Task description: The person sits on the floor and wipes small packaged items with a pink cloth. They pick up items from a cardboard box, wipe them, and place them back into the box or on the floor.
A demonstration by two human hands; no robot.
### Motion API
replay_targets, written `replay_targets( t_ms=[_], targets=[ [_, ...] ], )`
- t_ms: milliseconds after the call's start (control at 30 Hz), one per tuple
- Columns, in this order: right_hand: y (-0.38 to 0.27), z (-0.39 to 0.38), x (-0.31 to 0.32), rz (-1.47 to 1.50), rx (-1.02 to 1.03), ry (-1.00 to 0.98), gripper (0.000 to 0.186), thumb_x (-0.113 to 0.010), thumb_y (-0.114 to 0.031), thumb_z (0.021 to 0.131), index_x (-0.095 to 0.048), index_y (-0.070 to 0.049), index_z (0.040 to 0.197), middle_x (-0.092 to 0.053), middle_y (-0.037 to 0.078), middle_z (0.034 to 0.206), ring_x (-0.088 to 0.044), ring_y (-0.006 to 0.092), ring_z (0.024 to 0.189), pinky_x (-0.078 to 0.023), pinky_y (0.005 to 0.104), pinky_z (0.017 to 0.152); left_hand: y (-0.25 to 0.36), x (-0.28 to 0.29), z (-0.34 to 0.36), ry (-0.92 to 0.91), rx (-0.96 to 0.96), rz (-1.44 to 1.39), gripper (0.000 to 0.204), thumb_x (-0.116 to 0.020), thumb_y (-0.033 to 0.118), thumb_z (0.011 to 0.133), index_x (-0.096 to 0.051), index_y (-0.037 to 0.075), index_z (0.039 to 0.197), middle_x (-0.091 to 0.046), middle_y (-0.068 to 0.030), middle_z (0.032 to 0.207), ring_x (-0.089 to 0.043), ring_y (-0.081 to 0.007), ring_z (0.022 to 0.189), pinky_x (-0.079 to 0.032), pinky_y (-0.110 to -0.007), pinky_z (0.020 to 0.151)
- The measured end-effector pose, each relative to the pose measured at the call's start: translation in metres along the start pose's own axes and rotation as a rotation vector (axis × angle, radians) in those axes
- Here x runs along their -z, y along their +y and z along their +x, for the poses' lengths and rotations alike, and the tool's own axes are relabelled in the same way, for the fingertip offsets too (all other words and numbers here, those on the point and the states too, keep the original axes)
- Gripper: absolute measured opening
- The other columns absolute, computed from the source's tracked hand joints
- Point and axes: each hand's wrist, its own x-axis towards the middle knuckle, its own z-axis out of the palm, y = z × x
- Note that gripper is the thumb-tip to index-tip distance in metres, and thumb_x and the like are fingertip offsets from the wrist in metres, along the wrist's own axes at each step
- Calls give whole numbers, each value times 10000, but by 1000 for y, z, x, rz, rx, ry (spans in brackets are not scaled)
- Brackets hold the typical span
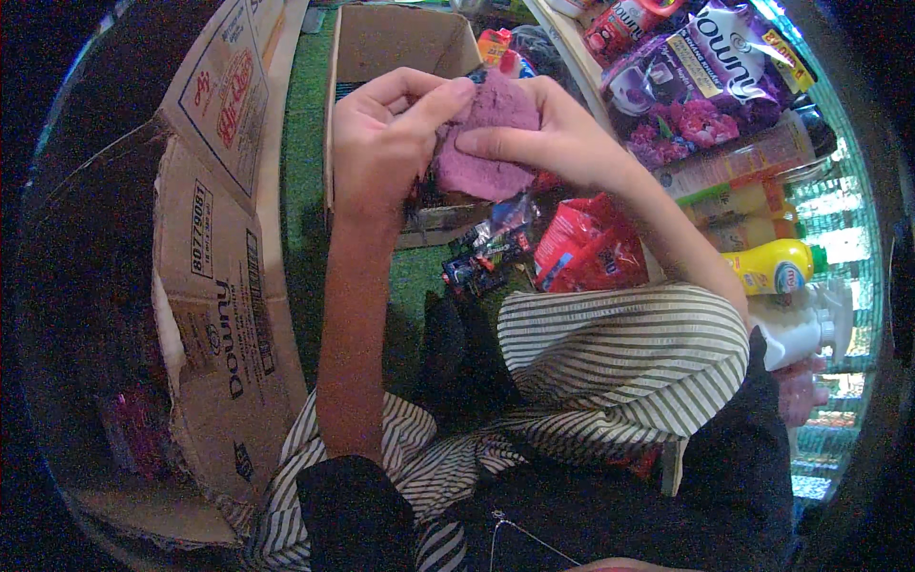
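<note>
A folded mauve cloth with a fuzzy surface is held up in front of me, over the near end of an open cardboard box. My right hand grips it from the right, thumb pressed flat across its face and the other fingers behind it. At the cloth's upper left edge, my left hand is closed, with its fingers curled and a fingertip on the fabric. Small dark packets and a red plastic packet lie just below the box on green matting.
To my left stands a large open carton with raised flaps. Along the right are a purple pouch, a red pouch, a yellow bottle and a whitish bottle. My knee in striped fabric rises below the red packet.
</note>
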Motion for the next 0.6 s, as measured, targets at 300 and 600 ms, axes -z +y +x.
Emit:
replay_targets(
  t_ms=[300, 600],
  targets=[
    [-5, 4, -16, 523, -187, -40, 361, -667, -105, 723, -557, -31, 1059, -617, 47, 945, -599, 121, 822, -478, 266, 768, 1, -10, -2, 280, 22, -232, 128, -634, 131, 787, -576, 17, 783, -443, 20, 451, -329, -42, 328, -238, -194, 331],
    [-28, 1, -2, 369, -146, -188, 409, -697, -77, 661, -566, -23, 1045, -624, 45, 942, -598, 121, 839, -473, 269, 780, 13, -10, -4, 264, -21, -255, 166, -590, 170, 831, -544, 15, 793, -402, 6, 403, -319, -64, 297, -242, -206, 309]
  ],
)
